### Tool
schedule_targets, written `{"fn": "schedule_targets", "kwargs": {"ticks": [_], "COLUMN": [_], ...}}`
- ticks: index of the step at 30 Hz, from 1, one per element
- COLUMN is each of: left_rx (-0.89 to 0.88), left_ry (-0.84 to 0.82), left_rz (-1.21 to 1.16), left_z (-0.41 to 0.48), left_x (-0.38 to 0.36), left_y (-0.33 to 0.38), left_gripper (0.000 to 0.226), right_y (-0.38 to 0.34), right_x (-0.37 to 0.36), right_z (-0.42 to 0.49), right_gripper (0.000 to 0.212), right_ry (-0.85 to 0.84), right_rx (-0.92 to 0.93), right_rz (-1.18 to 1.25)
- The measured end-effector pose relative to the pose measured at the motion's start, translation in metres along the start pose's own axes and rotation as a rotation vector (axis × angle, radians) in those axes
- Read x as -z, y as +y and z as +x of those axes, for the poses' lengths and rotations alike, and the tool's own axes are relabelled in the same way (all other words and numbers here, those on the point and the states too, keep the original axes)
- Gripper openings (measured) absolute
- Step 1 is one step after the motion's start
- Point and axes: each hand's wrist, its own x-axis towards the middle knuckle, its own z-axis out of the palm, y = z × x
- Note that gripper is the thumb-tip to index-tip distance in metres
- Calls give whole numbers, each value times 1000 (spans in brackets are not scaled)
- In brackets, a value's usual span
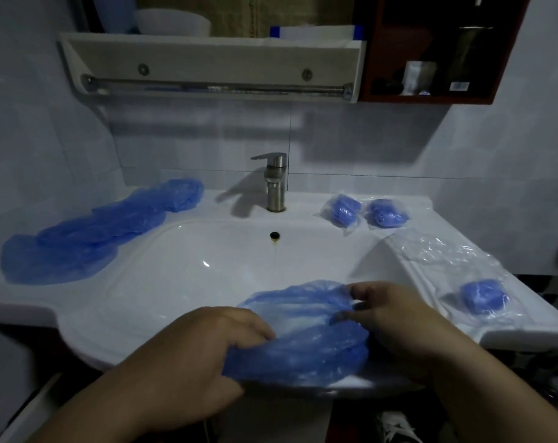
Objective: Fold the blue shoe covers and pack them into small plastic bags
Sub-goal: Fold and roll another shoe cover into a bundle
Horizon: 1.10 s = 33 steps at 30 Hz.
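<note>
**Three covers bagged, one in hand, a heap still waiting**

Far to the left of the left hand's fingers, along the rim of the washbasin [89,318], lies a long heap of loose shoe covers [89,231], unfolded and overlapping; how many are in it cannot be counted. These look like the work still to come.

The left hand [207,343] rests on the near basin edge with its fingers curled down onto the blue shoe cover [303,337] now being worked. The fingertips press into its left part and seem to pinch the film, though the thumb is hidden, so whether it is a real grip or only a hold-down I cannot tell. The cover lies spread between the two hands, half over the bowl and half on the front rim, flat rather than folded, so I judge the folding of this one has barely begun.

The right hand [396,318] meets the cover's right edge with fingers loosely bent and slightly parted; the upper ones touch the far corner of the film, apparently taking it lightly.

Beyond those fingers, near the tap [276,182], sit two filled bags [364,212], each holding a blue wad. Just right of the right hand lies a third filled bag [482,297], and behind it a loose pile of empty plastic bags [447,251].

No writing can be read anywhere; a pale label in the dark cabinet [431,49] above is too blurred.
</note>
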Motion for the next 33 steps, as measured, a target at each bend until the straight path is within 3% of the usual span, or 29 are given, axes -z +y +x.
{"fn": "schedule_targets", "kwargs": {"ticks": [2, 4, 5, 6, 7, 9, 10, 11, 13, 16, 18, 24, 28, 33], "left_rx": [36, 206, 214, 270, 226, 157, 134, 134, 232, 335, 443, 695, 749, 772], "left_ry": [-56, -184, -149, -215, -237, -173, -165, -161, -178, -161, -122, 11, 93, 95], "left_rz": [-6, 14, 26, 45, 33, 30, -4, -35, -59, -129, -221, -259, -78, 120], "left_z": [8, 11, 8, 12, 12, 12, 5, 2, 6, 12, 13, 18, 23, 28], "left_x": [2, 2, -4, -3, -1, 9, 17, 22, 33, 45, 51, 41, 22, 12], "left_y": [-1, -10, -10, -12, -11, 3, 15, 22, 38, 50, 52, 39, 36, 36], "left_gripper": [55, 47, 47, 48, 40, 20, 20, 19, 22, 24, 9, 12, 4, 16], "right_y": [1, -4, -11, -12, -10, -7, 3, 14, 16, -5, -11, -5, -1, -7], "right_x": [1, 5, 9, 15, 17, 16, 15, 15, 17, 16, 15, 8, 0, -7], "right_z": [-3, -13, -23, -28, -24, -20, -17, -10, -12, -35, -37, -25, -21, -26], "right_gripper": [30, 43, 47, 51, 51, 33, 22, 27, 37, 6, 5, 2, 23, 41], "right_ry": [147, 325, 295, 187, 50, -161, -237, -281, -211, -159, -129, 121, 245, 304], "right_rx": [139, 388, 511, 570, 567, 446, 376, 379, 495, 488, 443, 264, 176, 137], "right_rz": [-323, -490, -511, -523, -533, -696, -779, -820, -795, -656, -583, -475, -622, -747]}}
